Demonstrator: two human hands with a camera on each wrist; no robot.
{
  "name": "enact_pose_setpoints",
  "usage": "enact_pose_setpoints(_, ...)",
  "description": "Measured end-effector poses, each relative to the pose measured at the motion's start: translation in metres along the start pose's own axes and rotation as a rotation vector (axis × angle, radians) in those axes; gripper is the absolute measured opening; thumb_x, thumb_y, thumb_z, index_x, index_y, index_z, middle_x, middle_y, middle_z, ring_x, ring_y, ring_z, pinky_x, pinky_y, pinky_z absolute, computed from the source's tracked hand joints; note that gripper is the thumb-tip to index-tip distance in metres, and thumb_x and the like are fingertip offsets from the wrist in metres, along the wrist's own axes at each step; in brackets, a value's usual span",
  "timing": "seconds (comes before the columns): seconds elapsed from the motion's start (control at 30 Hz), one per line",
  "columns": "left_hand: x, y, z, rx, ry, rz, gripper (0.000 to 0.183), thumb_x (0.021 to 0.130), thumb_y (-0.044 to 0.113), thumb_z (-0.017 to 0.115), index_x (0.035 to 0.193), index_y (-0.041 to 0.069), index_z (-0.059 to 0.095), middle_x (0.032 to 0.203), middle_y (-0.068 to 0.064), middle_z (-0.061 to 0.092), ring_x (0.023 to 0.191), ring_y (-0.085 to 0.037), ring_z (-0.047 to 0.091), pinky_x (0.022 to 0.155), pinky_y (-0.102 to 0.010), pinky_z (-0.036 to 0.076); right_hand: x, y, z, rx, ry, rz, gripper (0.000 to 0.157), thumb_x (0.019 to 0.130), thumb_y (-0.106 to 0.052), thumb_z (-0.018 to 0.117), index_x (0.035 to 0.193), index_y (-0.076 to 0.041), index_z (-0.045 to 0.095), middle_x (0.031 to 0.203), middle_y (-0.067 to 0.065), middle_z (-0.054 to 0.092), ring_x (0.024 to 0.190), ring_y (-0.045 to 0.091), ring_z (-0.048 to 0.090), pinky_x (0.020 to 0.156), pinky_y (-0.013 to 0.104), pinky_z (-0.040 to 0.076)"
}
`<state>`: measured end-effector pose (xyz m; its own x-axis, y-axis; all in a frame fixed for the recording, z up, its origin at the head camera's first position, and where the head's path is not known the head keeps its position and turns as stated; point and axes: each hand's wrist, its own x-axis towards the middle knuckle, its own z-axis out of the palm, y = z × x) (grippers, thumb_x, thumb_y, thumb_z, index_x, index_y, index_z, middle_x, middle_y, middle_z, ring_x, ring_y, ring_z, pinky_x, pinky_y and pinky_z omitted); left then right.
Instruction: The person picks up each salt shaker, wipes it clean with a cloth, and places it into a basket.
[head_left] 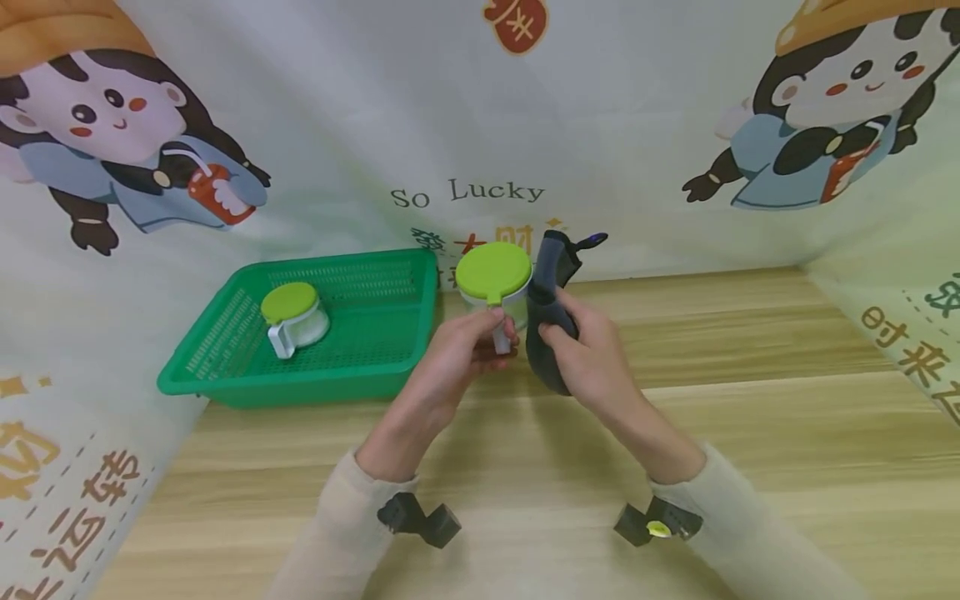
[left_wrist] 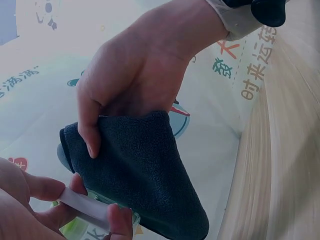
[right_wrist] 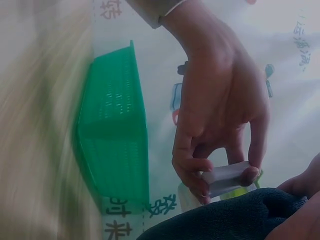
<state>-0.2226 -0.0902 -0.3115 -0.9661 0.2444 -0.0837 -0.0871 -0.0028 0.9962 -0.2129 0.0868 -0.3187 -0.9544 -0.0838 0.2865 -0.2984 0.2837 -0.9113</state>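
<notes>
The left hand (head_left: 459,346) pinches the pale handle (head_left: 501,338) of one green-lidded jar (head_left: 493,273), which sits just beyond its fingertips; the right hand (head_left: 591,348) grips one dark cloth (head_left: 550,321), thumb on the near face, the folds drooping below its fingers and lying right beside the jar, though whether they touch it is unclear. Both forearms reach forward and converge, one black wrist device (head_left: 418,518) on each sleeve. Left of the left hand, one green basket (head_left: 315,389) stands on the worktop (head_left: 735,367), carrying a second green-lidded jar (head_left: 309,327); two jars in all.
</notes>
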Motion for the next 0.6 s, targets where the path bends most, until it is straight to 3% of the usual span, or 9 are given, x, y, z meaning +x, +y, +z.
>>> enact_pose_setpoints(0.27, -0.001, 0.001, 0.001, 0.039, -0.007, 0.022, 0.031, 0.109, 0.028, 0.046, 0.095, 0.007, 0.064, 0.099, -0.002, 0.062, 0.091, -0.018, 0.061, 0.082, -0.029, 0.052, 0.003, 0.003, -0.001, -0.041, 0.048, -0.026, 0.047, 0.096, -0.006, 0.05, 0.142, -0.012, 0.061, 0.125, 0.02, 0.071, 0.114, 0.032, 0.067, 0.1, 0.049, 0.052)
enact_pose_setpoints(0.6, -0.004, 0.002, 0.005, 0.063, -0.044, 0.04, 0.031, 0.108, 0.026, 0.048, 0.09, 0.008, 0.065, 0.095, -0.001, 0.063, 0.088, -0.018, 0.061, 0.08, -0.029, 0.053, 0.013, 0.011, -0.012, -0.015, 0.117, -0.049, 0.043, 0.094, -0.002, 0.05, 0.135, -0.004, 0.064, 0.123, 0.023, 0.07, 0.108, 0.032, 0.064, 0.1, 0.046, 0.05)
